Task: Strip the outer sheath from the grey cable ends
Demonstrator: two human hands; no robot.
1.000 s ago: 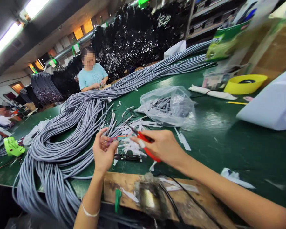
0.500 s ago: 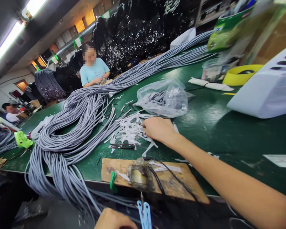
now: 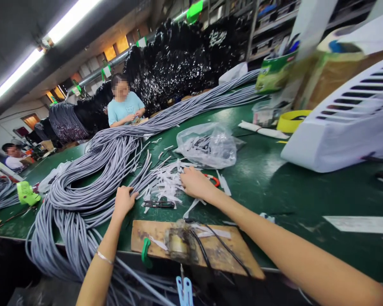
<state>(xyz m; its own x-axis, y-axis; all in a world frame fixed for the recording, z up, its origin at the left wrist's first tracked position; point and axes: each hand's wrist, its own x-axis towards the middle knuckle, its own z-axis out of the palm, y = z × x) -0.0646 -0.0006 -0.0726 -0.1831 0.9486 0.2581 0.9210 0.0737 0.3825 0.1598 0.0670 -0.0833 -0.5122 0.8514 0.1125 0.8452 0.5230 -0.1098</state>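
Note:
My left hand is at the near bundle of grey cables, its fingers closed around part of it. My right hand rests at the right side of a pile of white strips, fingers curled down and closed; whatever they pinch is hidden. Black thread snips lie just in front of the pile. A red-handled tool shows partly behind my right wrist. Beyond the pile sits a clear plastic bag with small dark pieces inside.
A wooden board with a stained metal block and black wires lies at the table's near edge. Light-blue handles hang below it. At right stand a white slotted housing and a yellow ring. A co-worker sits across.
My left hand has risen from below the table edge to the grey cables. My right hand stays at the white strips, and the red-handled tool now shows beside it. The view has shifted slightly.

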